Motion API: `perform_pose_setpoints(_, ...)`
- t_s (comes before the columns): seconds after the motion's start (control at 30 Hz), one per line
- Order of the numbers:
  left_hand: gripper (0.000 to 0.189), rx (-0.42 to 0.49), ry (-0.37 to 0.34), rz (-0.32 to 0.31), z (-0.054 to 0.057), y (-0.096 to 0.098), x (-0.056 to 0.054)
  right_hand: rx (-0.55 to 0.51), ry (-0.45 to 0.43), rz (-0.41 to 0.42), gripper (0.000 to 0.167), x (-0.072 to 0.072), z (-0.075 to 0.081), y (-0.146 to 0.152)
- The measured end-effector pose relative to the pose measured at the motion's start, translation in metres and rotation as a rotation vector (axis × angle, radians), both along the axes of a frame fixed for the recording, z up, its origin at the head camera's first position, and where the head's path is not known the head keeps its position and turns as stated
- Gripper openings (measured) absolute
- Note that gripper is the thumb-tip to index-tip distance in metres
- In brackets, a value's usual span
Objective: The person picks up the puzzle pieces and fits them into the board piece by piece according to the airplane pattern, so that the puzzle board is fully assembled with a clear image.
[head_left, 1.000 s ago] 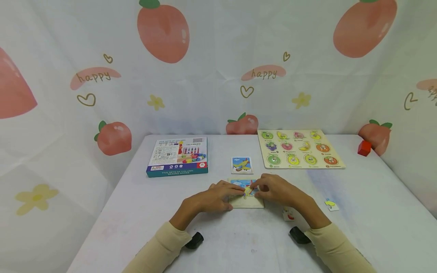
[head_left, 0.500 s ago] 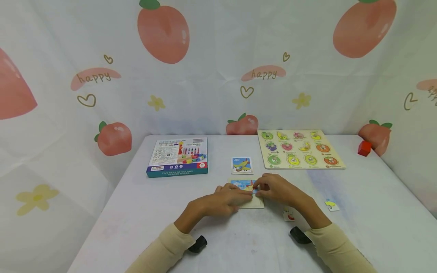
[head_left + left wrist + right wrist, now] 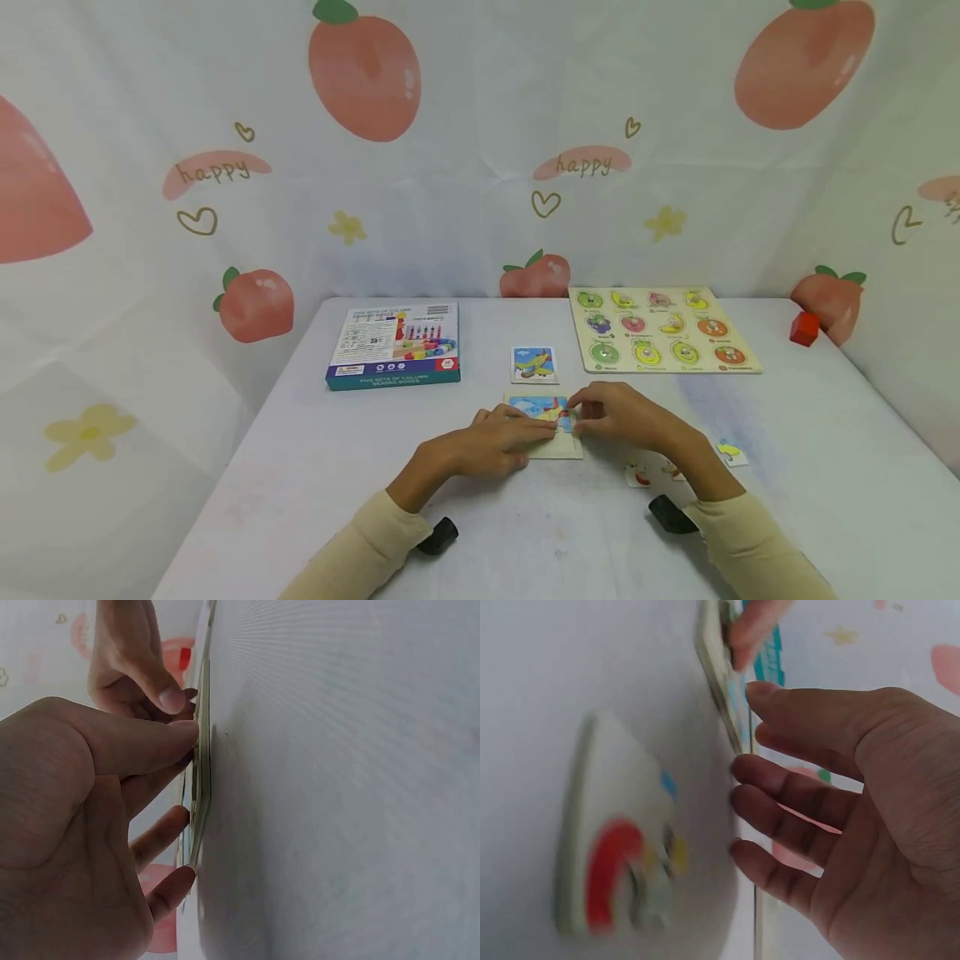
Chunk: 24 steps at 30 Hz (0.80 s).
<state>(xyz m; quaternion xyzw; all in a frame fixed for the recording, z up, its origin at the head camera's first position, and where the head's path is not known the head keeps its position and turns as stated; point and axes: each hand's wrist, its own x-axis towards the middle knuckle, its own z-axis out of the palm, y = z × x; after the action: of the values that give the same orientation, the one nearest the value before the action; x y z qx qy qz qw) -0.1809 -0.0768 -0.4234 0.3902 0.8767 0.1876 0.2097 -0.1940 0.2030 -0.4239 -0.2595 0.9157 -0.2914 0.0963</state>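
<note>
A small jigsaw board [image 3: 557, 450] with blue-sky airplane pieces in its upper part lies at the table's middle. My left hand [image 3: 489, 445] rests over its left side, fingers extended onto the pieces; in the left wrist view the thumb [image 3: 161, 744] lies at the board's edge. At the board's right edge is my right hand [image 3: 628, 418], its fingers apart and bent a little. The right wrist view has nothing between its thumb [image 3: 810, 709] and fingers. Behind the board lies a matching airplane picture card [image 3: 534, 365].
Loose jigsaw pieces lie by the right forearm: one with red [image 3: 637, 475], another partly hidden [image 3: 672, 470], and a yellow one [image 3: 731, 452]. A fruit peg board [image 3: 750, 367], a boxed bead set [image 3: 393, 346] and a red block [image 3: 805, 328] stand farther back.
My left hand has slid right across the board. My right hand has drawn slightly right, away from the piece at the board's right side. The head view has shifted a little.
</note>
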Motion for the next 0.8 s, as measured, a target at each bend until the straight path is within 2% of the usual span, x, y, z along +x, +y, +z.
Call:
perform_pose_setpoints(0.23,0.063,0.002,0.000,0.004,-0.003,0.000,-0.002,0.027,-0.011,-0.027,0.035,0.009,0.002,0.024)
perform_pose_setpoints(0.4,0.066,0.005,-0.012,-0.005,-0.002,-0.003,-0.005,0.049,-0.017,-0.052,0.038,0.026,0.004,0.040)
perform_pose_setpoints(0.57,0.060,0.047,-0.038,0.001,-0.002,-0.007,-0.007,0.081,-0.016,-0.078,0.042,0.044,0.006,0.052)
perform_pose_setpoints(0.8,0.054,0.073,0.007,0.052,-0.002,-0.009,-0.008,0.132,0.009,-0.065,0.047,0.060,0.009,0.062)
